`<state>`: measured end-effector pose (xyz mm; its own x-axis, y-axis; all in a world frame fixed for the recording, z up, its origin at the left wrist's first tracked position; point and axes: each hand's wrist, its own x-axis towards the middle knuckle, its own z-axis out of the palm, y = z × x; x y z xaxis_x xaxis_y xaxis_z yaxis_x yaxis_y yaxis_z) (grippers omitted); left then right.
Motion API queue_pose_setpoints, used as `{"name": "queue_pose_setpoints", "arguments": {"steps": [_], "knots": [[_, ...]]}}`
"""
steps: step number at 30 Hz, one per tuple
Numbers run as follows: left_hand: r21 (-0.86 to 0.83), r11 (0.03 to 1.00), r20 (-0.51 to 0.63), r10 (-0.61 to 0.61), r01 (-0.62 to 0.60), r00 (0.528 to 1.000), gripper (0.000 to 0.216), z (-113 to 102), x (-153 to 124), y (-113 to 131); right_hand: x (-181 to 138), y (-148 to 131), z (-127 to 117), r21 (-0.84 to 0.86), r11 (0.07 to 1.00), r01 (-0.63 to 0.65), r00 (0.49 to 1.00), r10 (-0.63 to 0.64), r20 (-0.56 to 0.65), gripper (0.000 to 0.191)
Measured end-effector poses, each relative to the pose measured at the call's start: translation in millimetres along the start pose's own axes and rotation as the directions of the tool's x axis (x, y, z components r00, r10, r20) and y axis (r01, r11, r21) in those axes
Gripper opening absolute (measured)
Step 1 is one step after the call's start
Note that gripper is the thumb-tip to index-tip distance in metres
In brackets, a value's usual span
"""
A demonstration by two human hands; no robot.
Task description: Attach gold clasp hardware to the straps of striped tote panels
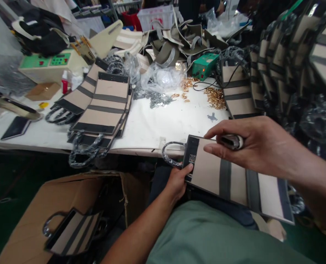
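Note:
A beige bag panel point(207, 168) with dark stripes lies slanted over my lap, its top end near the table edge. My left hand point(176, 183) grips that end, thumb pressed on the dark band beside a small metal plate point(192, 158). A plastic-wrapped loop handle point(170, 151) sticks out from the same end. Above the panel, my right hand point(251, 143) is curled around a short dark-and-white cylindrical tool point(231, 141); its kind is unclear. The right thumb and forefinger are close together over the panel; whether anything small is between them I cannot tell.
Stacked bag panels point(105, 104) lie left on the white table point(152, 124). Gold-coloured metal parts point(215, 98) and flat silver pieces point(160, 99) lie near a green box point(205, 66) with a black cord. More panels crowd the right. A cardboard box point(66, 194) stands below left.

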<state>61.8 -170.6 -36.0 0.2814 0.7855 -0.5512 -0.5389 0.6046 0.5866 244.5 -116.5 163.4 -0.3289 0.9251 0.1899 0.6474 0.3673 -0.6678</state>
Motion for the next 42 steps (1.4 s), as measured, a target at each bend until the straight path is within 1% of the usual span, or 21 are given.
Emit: {"name": "queue_pose_setpoints", "arguments": {"steps": [2, 3, 4, 6, 7, 9, 11, 12, 15, 17, 19, 22, 24, 26, 28, 31, 35, 40, 42], "knots": [[0.028, 0.999, -0.068, 0.04, -0.038, 0.997, 0.047, 0, 0, -3, -5, 5, 22, 0.204, 0.975, -0.091, 0.988, 0.114, -0.105, 0.035], [0.039, 0.998, -0.101, 0.053, -0.049, 0.993, 0.047, 3, 0, -4, -7, 11, 35, 0.332, 0.936, -0.12, 0.967, 0.185, -0.174, 0.04], [0.045, 0.998, -0.136, 0.059, -0.054, 0.989, 0.046, 7, 0, -4, -8, 18, 48, 0.465, 0.876, -0.128, 0.937, 0.261, -0.233, 0.044], [0.032, 0.998, -0.19, 0.055, -0.05, 0.98, 0.046, 15, -1, -2, -9, 33, 74, 0.679, 0.729, -0.087, 0.875, 0.381, -0.297, 0.049], [0.018, 0.999, -0.205, 0.046, -0.043, 0.978, 0.046, 19, -1, 0, -7, 41, 85, 0.743, 0.667, -0.05, 0.85, 0.419, -0.319, 0.05], [-0.012, 1.0, -0.215, 0.018, -0.021, 0.977, 0.043, 23, -2, 3, -3, 54, 103, 0.81, 0.586, 0.021, 0.812, 0.463, -0.355, 0.049], [-0.03, 0.999, -0.217, -0.022, 0.016, 0.976, 0.042, 24, -3, 5, 1, 63, 115, 0.836, 0.545, 0.059, 0.785, 0.492, -0.377, 0.046], [-0.037, 0.998, -0.215, -0.05, 0.043, 0.975, 0.041, 22, -2, 6, 3, 67, 120, 0.84, 0.539, 0.057, 0.778, 0.504, -0.376, 0.045], [-0.06, 0.992, -0.188, -0.119, 0.11, 0.975, 0.044, 14, 0, 7, 4, 73, 129, 0.822, 0.569, -0.012, 0.78, 0.52, -0.348, 0.045], [-0.055, 0.991, -0.155, -0.128, 0.121, 0.98, 0.046, 9, 3, 11, 3, 74, 131, 0.809, 0.587, -0.034, 0.803, 0.498, -0.328, 0.046], [-0.009, 0.992, -0.143, -0.124, 0.124, 0.982, 0.046, 5, 7, 18, 2, 74, 132, 0.814, 0.581, -0.005, 0.838, 0.447, -0.314, 0.045], [0.081, 0.984, -0.148, -0.146, 0.159, 0.978, 0.044, 6, 12, 27, 4, 75, 132, 0.846, 0.531, 0.051, 0.884, 0.37, -0.286, 0.042], [0.095, 0.983, -0.161, -0.138, 0.154, 0.977, 0.042, 10, 14, 29, 6, 77, 131, 0.866, 0.494, 0.078, 0.894, 0.35, -0.281, 0.041], [0.064, 0.991, -0.192, -0.101, 0.116, 0.976, 0.04, 14, 14, 27, 7, 79, 132, 0.88, 0.46, 0.119, 0.887, 0.349, -0.303, 0.04], [0.004, 0.997, -0.227, -0.075, 0.078, 0.971, 0.038, 19, 15, 23, 7, 80, 132, 0.898, 0.408, 0.163, 0.873, 0.365, -0.324, 0.038], [-0.062, 0.996, -0.265, -0.085, 0.071, 0.961, 0.036, 24, 17, 19, 5, 77, 132, 0.918, 0.333, 0.216, 0.842, 0.413, -0.348, 0.037], [-0.068, 0.996, -0.278, -0.077, 0.061, 0.958, 0.035, 27, 19, 22, 4, 74, 132, 0.91, 0.326, 0.255, 0.81, 0.442, -0.385, 0.039], [-0.046, 0.998, -0.272, -0.058, 0.047, 0.96, 0.034, 29, 18, 25, 5, 73, 133, 0.922, 0.291, 0.257, 0.809, 0.457, -0.37, 0.038], [-0.033, 0.998, -0.272, -0.057, 0.05, 0.96, 0.033, 29, 17, 26, 4, 73, 135, 0.922, 0.289, 0.258, 0.818, 0.442, -0.368, 0.037]]}}
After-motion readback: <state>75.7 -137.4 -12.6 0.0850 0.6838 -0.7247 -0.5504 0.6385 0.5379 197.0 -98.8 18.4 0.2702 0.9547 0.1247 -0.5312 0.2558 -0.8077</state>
